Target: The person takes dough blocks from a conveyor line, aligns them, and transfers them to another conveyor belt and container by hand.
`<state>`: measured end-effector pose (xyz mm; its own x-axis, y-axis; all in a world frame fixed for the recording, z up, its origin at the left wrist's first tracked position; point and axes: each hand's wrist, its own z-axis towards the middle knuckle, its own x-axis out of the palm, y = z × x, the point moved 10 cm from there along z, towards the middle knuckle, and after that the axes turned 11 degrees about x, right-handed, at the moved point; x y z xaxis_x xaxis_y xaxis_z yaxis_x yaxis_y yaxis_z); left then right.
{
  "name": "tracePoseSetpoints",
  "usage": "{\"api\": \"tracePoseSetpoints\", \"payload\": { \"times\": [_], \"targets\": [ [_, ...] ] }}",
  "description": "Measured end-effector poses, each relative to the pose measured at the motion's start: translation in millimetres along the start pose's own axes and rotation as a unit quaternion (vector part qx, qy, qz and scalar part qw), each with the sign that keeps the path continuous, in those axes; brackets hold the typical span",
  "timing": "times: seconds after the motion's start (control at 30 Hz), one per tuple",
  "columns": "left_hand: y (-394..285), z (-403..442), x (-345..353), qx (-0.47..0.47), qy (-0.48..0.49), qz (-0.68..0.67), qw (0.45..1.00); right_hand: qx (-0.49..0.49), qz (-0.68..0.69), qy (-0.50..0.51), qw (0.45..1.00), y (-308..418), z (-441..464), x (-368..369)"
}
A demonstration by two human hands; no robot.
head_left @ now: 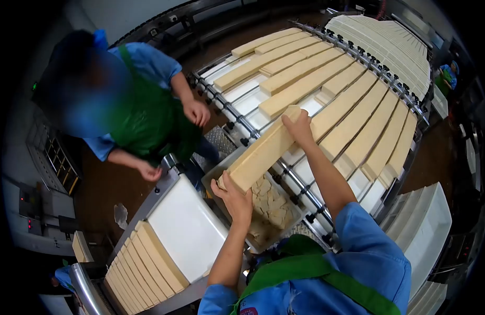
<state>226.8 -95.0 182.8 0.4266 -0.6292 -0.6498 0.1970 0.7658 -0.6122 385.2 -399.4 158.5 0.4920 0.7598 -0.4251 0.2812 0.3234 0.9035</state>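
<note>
A long, cream-coloured slab (262, 154) is held slantwise between both my hands, above a bin and the near edge of the lane conveyor. My left hand (236, 201) is closed around its lower end, with the thumb on top. At its upper end, my right hand (299, 127) grips the side and edge. Under the slab, the grey bin (294, 224) holds broken cream-coloured pieces (271, 203). Similar long slabs (352, 107) lie in rows on the lane conveyor beyond my right hand. What the slab is made of cannot be told.
A white belt (183, 215) on the left carries several slabs (148, 260) side by side. Across from me stands a co-worker in a green apron (148, 113), hands apart from my slab. Stacked white trays (423, 226) stand at right. A metal rail (300, 181) edges the conveyor.
</note>
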Motion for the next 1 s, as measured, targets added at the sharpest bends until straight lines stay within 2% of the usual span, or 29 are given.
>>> {"api": "tracePoseSetpoints", "payload": {
  "times": [0.03,0.1,0.13,0.17,0.2,0.23,0.3,0.33,0.37,0.43,0.47,0.5,0.53,0.57,0.7,0.73,0.8,0.83,0.87,0.9,0.93,1.0],
  "targets": [
    [-2.3,12.6,6.7,0.003,-0.004,0.004,1.0,0.022,-0.052,0.004,0.998,-3.0,16.0,-0.3],
    [-16.2,39.7,28.8,0.079,0.029,-0.046,0.995,0.063,-0.186,0.031,0.98,-16.4,52.7,1.9],
    [-19.9,50.3,43.4,0.155,0.028,-0.041,0.987,0.079,-0.265,0.058,0.959,-25.7,70.3,3.5],
    [-21.8,63.0,53.3,0.226,0.022,-0.025,0.974,0.031,-0.36,0.099,0.927,-45.1,97.9,16.3],
    [-27.3,77.5,57.7,0.207,0.056,-0.077,0.974,-0.003,-0.456,0.103,0.884,-64.2,118.9,24.5],
    [-22.3,89.5,74.0,0.177,0.085,-0.119,0.973,-0.043,-0.501,0.039,0.863,-90.3,155.5,31.6],
    [-6.4,97.8,109.3,0.17,0.132,-0.168,0.962,-0.078,-0.58,0.101,0.805,-111.5,202.8,46.7],
    [-6.5,96.8,118.3,0.165,0.152,-0.193,0.955,-0.032,-0.554,0.069,0.829,-133.3,236.5,37.2],
    [-6.9,95.7,127.7,0.16,0.172,-0.217,0.948,-0.044,-0.519,0.064,0.851,-133.2,249.5,29.9],
    [10.0,91.7,165.1,0.188,0.154,-0.239,0.94,0.006,-0.558,0.127,0.82,-145.0,266.7,23.9],
    [-5.0,95.7,161.4,0.171,0.19,-0.267,0.929,0.056,-0.564,0.17,0.806,-130.8,251.7,20.6],
    [-15.2,97.8,155.1,0.145,0.216,-0.249,0.933,0.069,-0.558,0.176,0.808,-122.6,242.7,18.7],
    [-10.1,97.3,164.3,0.139,0.2,-0.226,0.943,0.134,-0.499,0.169,0.839,-138.3,263.3,15.4],
    [-14.3,98.9,161.7,0.103,0.224,-0.249,0.937,0.117,-0.503,0.146,0.844,-129.0,263.3,11.9],
    [-10.2,102.9,203.8,0.101,0.215,-0.275,0.932,0.102,-0.513,0.061,0.85,-112.7,268.5,-11.4],
    [-9.4,103.4,220.1,0.096,0.212,-0.265,0.936,0.1,-0.508,0.062,0.853,-93.3,243.0,-8.9],
    [-19.3,103.3,245.8,0.097,0.204,-0.27,0.936,-0.015,-0.555,-0.078,0.828,-13.4,172.4,-27.9],
    [-16.9,104.8,261.3,0.055,0.204,-0.322,0.923,-0.09,-0.541,-0.134,0.825,-22.5,175.7,-8.7],
    [-14.9,108.2,270.5,0.019,0.206,-0.37,0.906,-0.149,-0.521,-0.136,0.829,-31.8,161.6,9.6],
    [-14.7,109.5,261.4,0.017,0.159,-0.33,0.93,-0.209,-0.499,-0.142,0.829,-30.1,145.0,24.7],
    [-13.7,109.6,243.6,0.014,0.107,-0.293,0.95,-0.208,-0.479,-0.091,0.848,-30.6,118.8,37.2],
    [-9.9,94.4,203.5,-0.033,0.087,-0.287,0.953,-0.323,-0.341,-0.02,0.882,-24.8,49.1,57.1]
  ]
}}
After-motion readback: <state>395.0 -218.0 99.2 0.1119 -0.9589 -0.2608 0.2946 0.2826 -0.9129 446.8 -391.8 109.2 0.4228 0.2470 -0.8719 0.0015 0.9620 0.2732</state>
